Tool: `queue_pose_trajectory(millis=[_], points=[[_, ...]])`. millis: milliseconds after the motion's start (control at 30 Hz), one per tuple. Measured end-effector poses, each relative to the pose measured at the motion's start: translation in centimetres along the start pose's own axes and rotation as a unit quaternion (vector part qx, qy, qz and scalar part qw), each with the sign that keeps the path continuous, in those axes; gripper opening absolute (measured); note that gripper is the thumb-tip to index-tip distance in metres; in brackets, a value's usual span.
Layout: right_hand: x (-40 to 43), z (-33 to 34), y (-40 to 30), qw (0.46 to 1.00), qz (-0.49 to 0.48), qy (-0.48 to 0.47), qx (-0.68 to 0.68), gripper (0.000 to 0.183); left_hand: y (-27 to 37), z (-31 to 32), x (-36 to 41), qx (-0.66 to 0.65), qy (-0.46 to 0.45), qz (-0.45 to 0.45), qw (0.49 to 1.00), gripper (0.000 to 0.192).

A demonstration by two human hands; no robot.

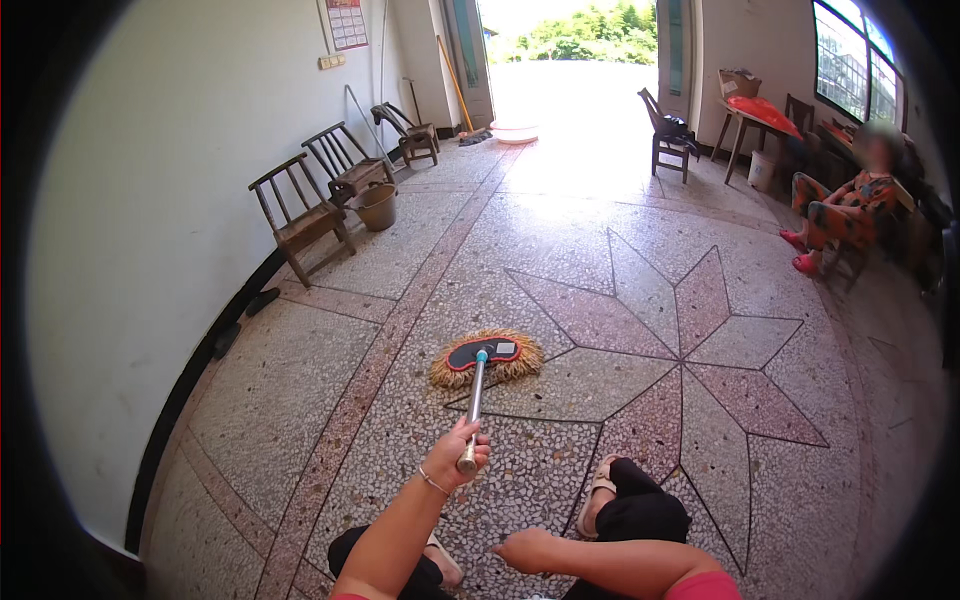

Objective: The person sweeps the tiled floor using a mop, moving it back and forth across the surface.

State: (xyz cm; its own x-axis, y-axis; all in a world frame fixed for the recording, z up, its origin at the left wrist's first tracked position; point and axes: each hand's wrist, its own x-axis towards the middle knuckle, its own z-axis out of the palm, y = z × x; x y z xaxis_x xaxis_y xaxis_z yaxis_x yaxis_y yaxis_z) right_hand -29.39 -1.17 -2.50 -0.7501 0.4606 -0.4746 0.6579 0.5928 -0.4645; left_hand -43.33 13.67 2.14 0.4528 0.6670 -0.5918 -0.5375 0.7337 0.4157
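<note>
My left hand (454,454), with a thin bracelet at the wrist, grips the end of a metal mop handle (476,394). A blue-green joint links the handle to a flat mop head (471,354). The mop head has a black, red-edged top and a tan yarn fringe (529,367), and rests on the terrazzo floor (540,465). Lower down, my right hand (527,551) is curled closed in front of my body, apart from the mop. Nothing shows in it, though the inside of its fist is hidden.
Wooden chairs (304,221) and a bucket (376,208) line the left wall, with dark shoes (262,301) nearer. A pink-white basin (514,133) sits at the bright doorway. At right are another chair (670,154), a table (739,139) and a seated person (862,199).
</note>
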Motion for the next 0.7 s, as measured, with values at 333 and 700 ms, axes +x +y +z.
queue_pose_trajectory(millis=[333,700], points=[[1.5,-3.5,9.3,0.994,0.085,0.033,-0.057,0.023,-6.5,-1.3,-6.1,0.102,0.078,-0.074,0.989,0.055],[-1.2,-5.0,6.1,0.994,-0.063,0.086,-0.018,0.025,-4.9,-0.4,-15.7,0.167,0.134,-0.147,0.966,0.068]])
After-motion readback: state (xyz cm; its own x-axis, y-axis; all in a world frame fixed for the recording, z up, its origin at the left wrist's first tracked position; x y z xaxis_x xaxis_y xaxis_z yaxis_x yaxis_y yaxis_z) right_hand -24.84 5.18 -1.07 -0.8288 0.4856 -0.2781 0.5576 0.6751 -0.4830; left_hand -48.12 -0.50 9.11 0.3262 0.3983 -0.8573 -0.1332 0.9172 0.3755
